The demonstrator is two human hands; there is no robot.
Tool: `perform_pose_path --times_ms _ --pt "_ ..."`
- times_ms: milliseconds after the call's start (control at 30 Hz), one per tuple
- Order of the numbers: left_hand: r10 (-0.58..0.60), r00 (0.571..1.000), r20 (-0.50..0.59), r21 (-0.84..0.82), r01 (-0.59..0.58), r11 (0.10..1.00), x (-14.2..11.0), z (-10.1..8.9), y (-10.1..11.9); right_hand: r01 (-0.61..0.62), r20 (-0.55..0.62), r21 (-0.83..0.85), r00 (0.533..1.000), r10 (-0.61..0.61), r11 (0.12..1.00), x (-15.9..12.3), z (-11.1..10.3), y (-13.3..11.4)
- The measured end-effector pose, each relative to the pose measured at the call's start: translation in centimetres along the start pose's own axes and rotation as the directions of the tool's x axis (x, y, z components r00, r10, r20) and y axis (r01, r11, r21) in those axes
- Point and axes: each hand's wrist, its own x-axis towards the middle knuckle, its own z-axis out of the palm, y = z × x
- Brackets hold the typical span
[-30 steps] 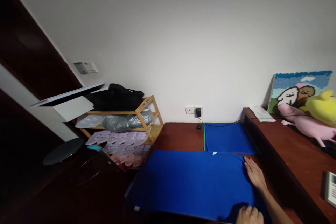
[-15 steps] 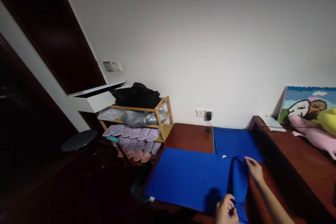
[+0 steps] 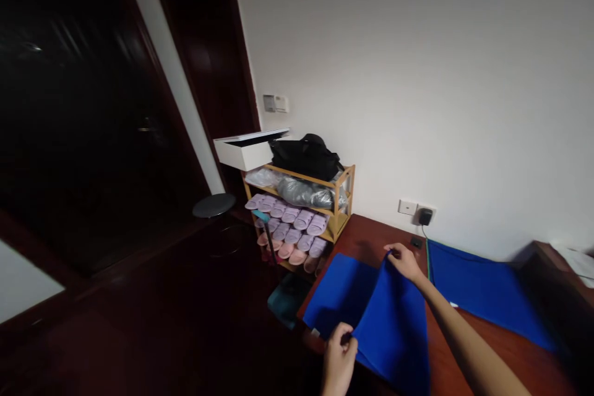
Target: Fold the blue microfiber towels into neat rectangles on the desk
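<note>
A blue cloth [image 3: 394, 334] lies on the reddish-brown wooden table [image 3: 371, 232], with one part lifted and folded back over the rest. My right hand [image 3: 403, 262] pinches the far corner of the lifted edge. Nearer to me, my left hand [image 3: 342, 349] is closed on the near end of that same edge. A small white tag [image 3: 315, 333] shows at the cloth's left corner. Beside my right forearm, a second blue cloth [image 3: 482, 291] with a green border lies flat against the wall side.
A wooden rack [image 3: 341, 223] beyond the table holds rows of slippers [image 3: 291, 215], plastic-wrapped goods, a black bag [image 3: 306, 156] and a white box [image 3: 244, 153]. A round stool [image 3: 214, 205] stands left of it. A black plug [image 3: 424, 217] sits in the wall socket.
Both hands have carried the cloth's right edge leftward, folding it across the flat part. The view has turned left, so the rack sits further right.
</note>
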Motion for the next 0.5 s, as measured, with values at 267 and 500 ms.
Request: perform_pose_path --times_ms 267,500 --pt "-0.064 0.972 -0.224 0.217 0.114 0.970 4.1 -8.6 -2.8 0.193 0.326 -0.192 0.937 -0.122 0.962 7.9 12.1 -6.2" --pt "0.021 0.943 -0.333 0.508 0.160 0.846 6.3 -9.0 -8.2 0.128 0.446 -0.421 0.891 0.081 0.898 7.5 19.3 -5.4"
